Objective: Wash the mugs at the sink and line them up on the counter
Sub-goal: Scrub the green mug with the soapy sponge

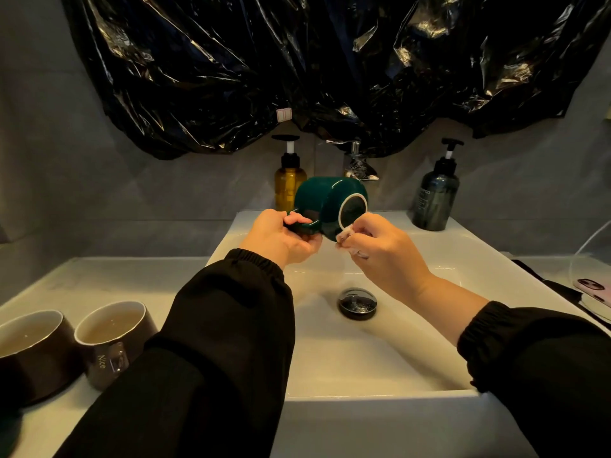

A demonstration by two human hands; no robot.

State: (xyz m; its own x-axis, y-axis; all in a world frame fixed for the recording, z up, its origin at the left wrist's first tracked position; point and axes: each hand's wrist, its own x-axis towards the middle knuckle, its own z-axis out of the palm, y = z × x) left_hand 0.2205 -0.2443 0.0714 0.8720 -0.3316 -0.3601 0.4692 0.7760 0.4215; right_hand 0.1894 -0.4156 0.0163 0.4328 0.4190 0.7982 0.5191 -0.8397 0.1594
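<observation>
A dark green mug (322,201) lies on its side in the air above the white sink (380,365), its base turned toward me. My left hand (284,238) grips its handle. My right hand (380,249) pinches a small white foamy scrap (345,233) against the rim of the mug's base. Two dark mugs stand upright on the counter at the lower left, one at the frame's edge (31,353) and one marked "Nice" (114,340); both hold murky liquid.
An amber pump bottle (288,180) and a dark grey pump bottle (436,196) stand behind the sink. Crinkled black plastic (330,67) drapes over the wall and the tap. The chrome drain (357,302) sits mid-basin. A pink phone (595,289) lies at the right.
</observation>
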